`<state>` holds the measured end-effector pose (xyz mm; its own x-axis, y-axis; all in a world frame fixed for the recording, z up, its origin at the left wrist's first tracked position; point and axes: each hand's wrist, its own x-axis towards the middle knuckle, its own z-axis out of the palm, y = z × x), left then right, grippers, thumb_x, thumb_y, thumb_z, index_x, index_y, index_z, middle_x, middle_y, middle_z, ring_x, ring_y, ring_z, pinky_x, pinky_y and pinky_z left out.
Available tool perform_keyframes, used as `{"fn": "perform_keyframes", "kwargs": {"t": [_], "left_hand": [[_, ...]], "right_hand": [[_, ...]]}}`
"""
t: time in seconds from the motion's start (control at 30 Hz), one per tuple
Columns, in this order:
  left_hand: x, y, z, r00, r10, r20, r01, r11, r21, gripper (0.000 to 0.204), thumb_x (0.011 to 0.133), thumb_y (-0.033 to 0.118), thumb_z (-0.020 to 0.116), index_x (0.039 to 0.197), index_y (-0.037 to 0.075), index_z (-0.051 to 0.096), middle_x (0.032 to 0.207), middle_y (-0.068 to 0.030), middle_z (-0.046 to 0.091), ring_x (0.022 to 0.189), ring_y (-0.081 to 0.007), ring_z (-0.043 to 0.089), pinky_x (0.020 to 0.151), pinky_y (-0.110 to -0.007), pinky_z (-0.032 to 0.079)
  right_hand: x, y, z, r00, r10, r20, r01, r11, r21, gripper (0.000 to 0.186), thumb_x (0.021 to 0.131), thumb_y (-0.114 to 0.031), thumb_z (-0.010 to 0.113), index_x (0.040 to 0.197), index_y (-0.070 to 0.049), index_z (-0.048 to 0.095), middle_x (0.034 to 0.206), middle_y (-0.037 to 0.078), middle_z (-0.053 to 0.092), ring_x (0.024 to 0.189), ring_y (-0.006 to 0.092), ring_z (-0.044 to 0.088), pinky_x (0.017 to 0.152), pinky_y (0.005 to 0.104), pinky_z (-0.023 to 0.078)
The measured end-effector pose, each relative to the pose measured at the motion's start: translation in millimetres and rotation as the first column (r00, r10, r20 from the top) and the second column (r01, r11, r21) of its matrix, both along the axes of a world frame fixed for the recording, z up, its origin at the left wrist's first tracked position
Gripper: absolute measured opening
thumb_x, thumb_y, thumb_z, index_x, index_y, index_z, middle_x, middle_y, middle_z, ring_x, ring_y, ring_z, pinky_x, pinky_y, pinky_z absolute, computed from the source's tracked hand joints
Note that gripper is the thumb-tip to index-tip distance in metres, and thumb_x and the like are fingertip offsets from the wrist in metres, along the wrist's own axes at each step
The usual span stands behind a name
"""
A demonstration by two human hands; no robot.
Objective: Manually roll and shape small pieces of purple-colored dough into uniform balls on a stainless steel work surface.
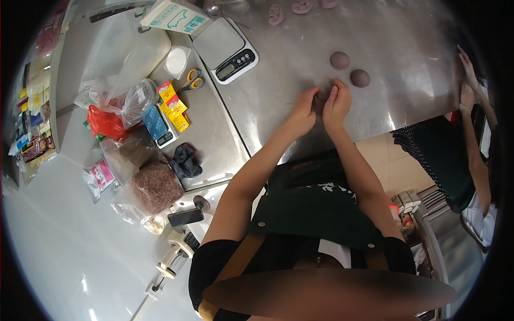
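Note:
My left hand (305, 111) and my right hand (337, 106) are close together over the steel table, fingers curled toward each other. Between them is a piece of purple dough (319, 100), mostly hidden by the fingers and palms. Just beyond my right hand rest two smooth, round purple dough balls, one farther off (339, 60) and one to its right (360, 78). Several paler, folded or coiled dough pieces (276, 14) lie at the far edge of the view.
Left of my hands stand a digital scale (235, 64), a milk carton (174, 17), scissors (193, 80), a smaller scale (165, 138), a dark cloth (186, 161) and bagged reddish-brown grains (157, 187). At the right, another person's arms (471, 107) reach the table edge.

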<state>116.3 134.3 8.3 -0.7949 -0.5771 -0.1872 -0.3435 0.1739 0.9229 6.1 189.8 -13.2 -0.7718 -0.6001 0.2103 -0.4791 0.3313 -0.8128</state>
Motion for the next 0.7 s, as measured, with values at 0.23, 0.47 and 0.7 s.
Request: {"fn": "perform_keyframes", "kwargs": {"t": [0.23,0.47,0.7], "left_hand": [[11,57,1,0.907,0.383,-0.177,-0.354,0.919,0.177,0.070,0.066,-0.014,0.034,0.135,-0.004,0.029,0.133,-0.0218,0.036,0.126,-0.0334,0.036,0.109,-0.039,0.027],[14,34,-20,0.942,0.305,-0.142,-0.239,0.903,0.356,0.075,0.066,-0.014,0.032,0.139,-0.002,0.024,0.141,-0.0182,0.029,0.134,-0.0295,0.029,0.112,-0.038,0.021],[11,54,1,0.871,0.402,-0.282,-0.326,0.903,0.281,0.077,0.064,-0.015,0.032,0.140,-0.003,0.020,0.142,-0.0197,0.026,0.134,-0.0306,0.027,0.111,-0.038,0.022]], "right_hand": [[12,-5,-5,0.987,0.044,-0.155,-0.034,0.997,0.064,0.024,0.090,-0.014,0.048,0.111,-0.006,0.054,0.113,0.010,0.057,0.103,0.0289,0.052,0.088,0.0429,0.036],[7,3,-15,0.971,0.080,-0.225,-0.050,0.990,0.135,0.025,0.088,-0.013,0.049,0.112,-0.007,0.055,0.114,0.009,0.057,0.103,0.0292,0.052,0.087,0.0429,0.036],[1,-10,8,0.960,0.128,-0.249,-0.142,0.989,-0.040,0.024,0.087,-0.010,0.050,0.110,-0.005,0.056,0.113,0.011,0.058,0.104,0.0306,0.052,0.089,0.0438,0.037]]}}
